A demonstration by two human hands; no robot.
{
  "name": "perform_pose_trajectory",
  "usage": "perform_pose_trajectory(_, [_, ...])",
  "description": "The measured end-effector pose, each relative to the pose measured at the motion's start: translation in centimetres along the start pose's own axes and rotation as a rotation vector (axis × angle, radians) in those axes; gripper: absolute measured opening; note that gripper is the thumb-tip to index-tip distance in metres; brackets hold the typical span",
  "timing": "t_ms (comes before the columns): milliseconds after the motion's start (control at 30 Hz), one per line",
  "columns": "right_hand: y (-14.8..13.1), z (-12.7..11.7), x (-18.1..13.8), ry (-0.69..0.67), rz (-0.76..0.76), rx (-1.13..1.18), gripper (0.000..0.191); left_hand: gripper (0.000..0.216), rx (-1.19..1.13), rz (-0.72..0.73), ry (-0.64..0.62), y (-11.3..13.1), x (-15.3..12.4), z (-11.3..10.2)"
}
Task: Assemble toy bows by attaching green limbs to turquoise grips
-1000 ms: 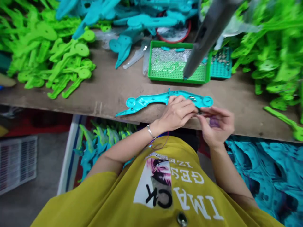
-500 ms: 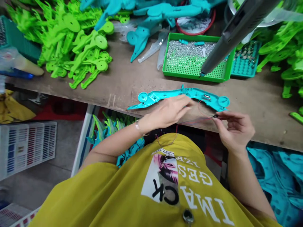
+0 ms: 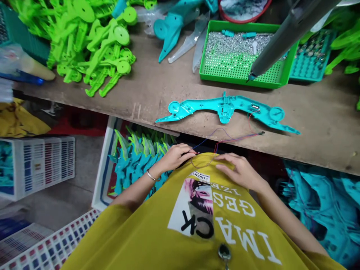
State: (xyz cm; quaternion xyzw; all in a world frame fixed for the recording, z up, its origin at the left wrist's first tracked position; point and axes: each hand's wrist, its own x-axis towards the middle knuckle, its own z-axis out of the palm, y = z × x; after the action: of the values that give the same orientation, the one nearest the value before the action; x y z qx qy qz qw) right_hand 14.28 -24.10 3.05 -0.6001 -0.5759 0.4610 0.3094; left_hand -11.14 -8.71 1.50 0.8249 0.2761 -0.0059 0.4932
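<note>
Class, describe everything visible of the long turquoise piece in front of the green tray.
The long turquoise piece looks like plastic, arched, with pointed tips, a round disc near each end and a bracket at the middle. It lies on the table, between the green tray and the near edge. A small silvery part sits in its right half; a red wire runs from there. Neither the left hand nor right hand touches it.

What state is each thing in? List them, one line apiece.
Turquoise shell: lying on the bench, hollow side up.
Wires: loose, trailing off the bench.
Left hand: fingertips pinched together at the wires.
Right hand: thumb and fingers apart.
Green tray: part-filled with small metal pieces.
Grey tool: slanting over the tray.
Lime parts: heaped.
</note>
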Motion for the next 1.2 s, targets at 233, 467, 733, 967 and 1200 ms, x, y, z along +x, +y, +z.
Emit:
perform_pose_trajectory(233, [-1.0,2.3,2.5,-0.132,0.149,0.611,0.031,0.026,-0.081,-0.016,0.209,5.1,0.0,-4.3])
perform_pose_trajectory(467, [-2.6,-6.6,-4.5,0.151,0.171,0.607,0.017,0.019,-0.074,-0.058,0.578,5.2,-0.9,-10.6])
perform_pose_trajectory(733, [0.8,-13.5,-9.8,0.769,0.471,0.048,0.030,0.017,0.083,-0.228,0.648,3.2,-0.9,-12.0])
perform_pose_trajectory(967, [1.2,-16.0,-8.7,0.786,0.569,-0.695,0.028,0.019,0.089,-0.170,0.531,2.8,-1.3,-12.5])
perform_pose_trajectory(1200, [1.2,-16.8,-6.6,0.670,0.419,-0.945,0.027,0.021,0.118,0.122,0.404,5.6,-0.1,-12.5])
